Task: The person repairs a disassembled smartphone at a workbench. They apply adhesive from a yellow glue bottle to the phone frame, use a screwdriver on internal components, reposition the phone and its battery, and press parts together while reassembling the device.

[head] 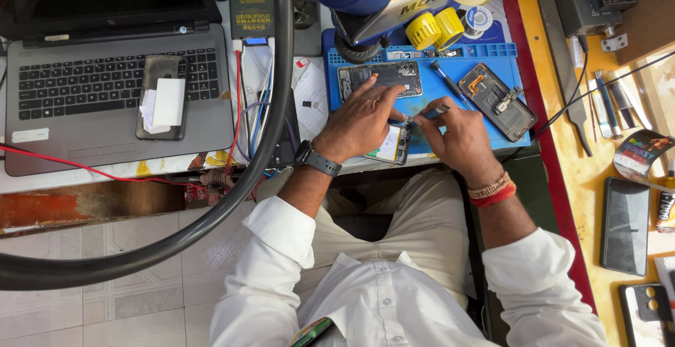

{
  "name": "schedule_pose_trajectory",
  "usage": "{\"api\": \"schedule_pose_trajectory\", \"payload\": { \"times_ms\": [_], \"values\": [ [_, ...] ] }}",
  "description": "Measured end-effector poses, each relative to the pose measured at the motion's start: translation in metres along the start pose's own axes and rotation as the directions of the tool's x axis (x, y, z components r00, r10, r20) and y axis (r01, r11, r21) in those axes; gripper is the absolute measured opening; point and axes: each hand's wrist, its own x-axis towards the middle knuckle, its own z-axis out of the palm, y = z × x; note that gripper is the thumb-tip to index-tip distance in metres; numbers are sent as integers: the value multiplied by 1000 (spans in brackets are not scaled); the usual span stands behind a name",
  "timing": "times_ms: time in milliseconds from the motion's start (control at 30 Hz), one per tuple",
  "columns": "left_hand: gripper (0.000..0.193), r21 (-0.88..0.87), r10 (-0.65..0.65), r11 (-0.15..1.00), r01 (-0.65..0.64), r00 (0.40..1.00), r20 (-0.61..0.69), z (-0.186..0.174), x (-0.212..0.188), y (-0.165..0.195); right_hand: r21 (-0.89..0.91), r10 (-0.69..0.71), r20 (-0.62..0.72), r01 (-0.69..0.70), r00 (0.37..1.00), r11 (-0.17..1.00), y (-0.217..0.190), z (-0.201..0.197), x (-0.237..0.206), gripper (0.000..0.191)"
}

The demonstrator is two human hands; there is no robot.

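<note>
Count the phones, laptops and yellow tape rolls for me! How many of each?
Phones or phone bodies: 7 (opened phone, second opened phone, phone being worked on, phone on the laptop, dark phone, two cut off at the edges)
Laptops: 1 (laptop)
Yellow tape rolls: 2 (yellow rolls)
Total: 10

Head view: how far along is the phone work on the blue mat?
Done: two phones lie opened on the blue mat, the opened phone at the back and the phone frame at right. In hand: the left hand steadies a small battery-like part at the mat's near edge while the right hand works a thin tool at its top. Left: both phones remain uncovered, nothing reassembled.
</note>
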Motion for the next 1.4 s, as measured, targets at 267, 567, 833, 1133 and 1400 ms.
{"api": "schedule_pose_trajectory", "payload": {
  "times_ms": [267,567,833,1133,1400],
  "values": [
    [55,39,33,999,-31,999,-33,2,-3,-1,-7,-4,-7,4,1000,1000,-1,-2,2,19],
    [53,39,12,999,-11,1000,-4,0,-1,4,-39,19,-5,-19,1000,999,-1,-3,1,18],
    [48,156,70,985,-70,998,8,-10,-1,22,-51,15,-29,-16,999,999,1,-12,-11,20],
    [35,253,169,950,-181,983,67,-8,3,42,-79,-71,-58,67,996,995,5,-13,-20,19],
    [30,266,149,950,-163,986,72,-6,4,42,-97,-39,-52,34,998,995,6,-9,-20,19]
  ]
}}
